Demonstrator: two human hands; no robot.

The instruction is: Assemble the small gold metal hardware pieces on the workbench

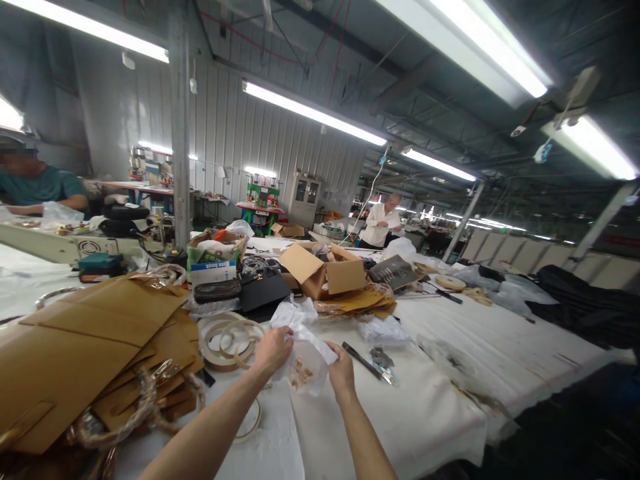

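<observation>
Both my hands grip a clear plastic bag (306, 357) over the white-covered table, one at each side. Small gold-coloured pieces (300, 375) lie in the bottom of the bag; their exact kind is too small to make out. My left hand (273, 349) is closed on the bag's left edge, and my right hand (343, 370) pinches its right edge. Rolls of beige tape (220, 363) lie just left of my left hand. To the right of my right hand are a black-handled tool (361, 360) and a small heap of grey metal pieces (383, 360).
Stacked brown panels with ring handles (90, 353) cover the left of the table (425, 420). An open cardboard box (345, 277) stands behind the bag, beside black pouches (263, 290). Two people work farther back: one in a green shirt (47, 190), one in white (376, 227).
</observation>
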